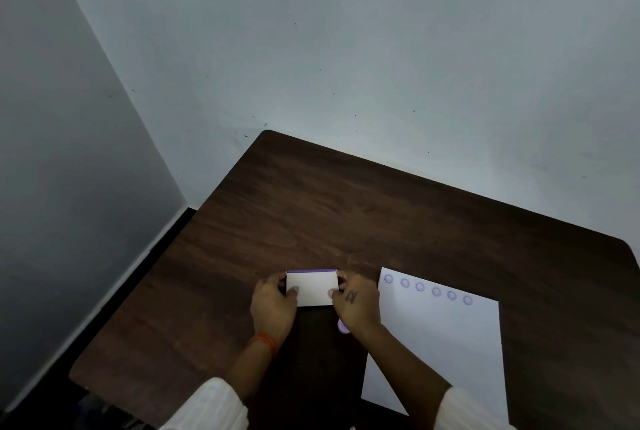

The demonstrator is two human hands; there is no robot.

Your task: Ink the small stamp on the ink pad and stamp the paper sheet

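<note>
White sleeves [211,405] enter from the bottom edge, and both forearms reach forward over the dark wooden table [311,215]. An orange band [265,341] circles the left wrist. The left hand [273,305] and right hand [358,305] each have their grip closed on one short end of the ink pad [311,288], a white rectangular case with a purple strip along its far edge; thumbs lie on its top face, the other fingers wrap the sides. Its long axis runs left to right across the view, and its white face hides whatever is inside, so whether it is open cannot be told. Both hands are palm-down with wrists bent slightly inward toward each other. A dark mark shows on the back of the right hand.

Under the heel of the right hand a small rounded purple thing [343,326] peeks out, possibly the small stamp; whether the hand grasps it or it merely lies on the table cannot be told.

Just to the right lies the paper sheet [443,346], flat, its long axis running away from the person. Six round purple stamp marks [436,291] line its far edge in a row.
</note>
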